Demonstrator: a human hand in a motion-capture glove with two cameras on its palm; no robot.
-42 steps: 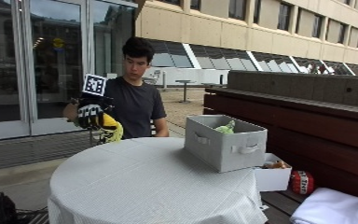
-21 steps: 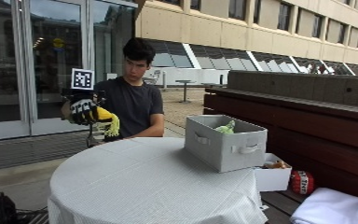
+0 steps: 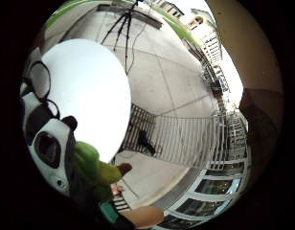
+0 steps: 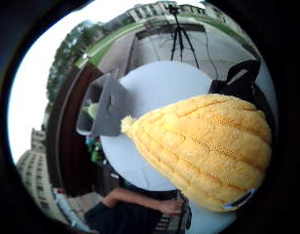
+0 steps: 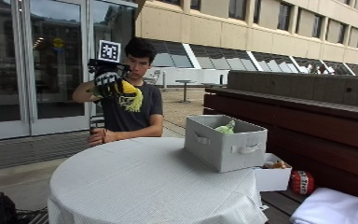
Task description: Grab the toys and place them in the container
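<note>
Your gloved right hand (image 5: 109, 81), fingers clamped on the yellow knitted toy (image 5: 129, 94), has risen from chest to face height, away from the grey container (image 5: 225, 142)

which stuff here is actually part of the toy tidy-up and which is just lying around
Part of the job:
- yellow plush toy, held up in the gloved right hand
- grey container on the table
- green toy already inside it

Lying about:
- white box beside the table
- red ball
- white cloth

right hand (image 5: 109, 83) raised, fingers curled, gripping
</note>
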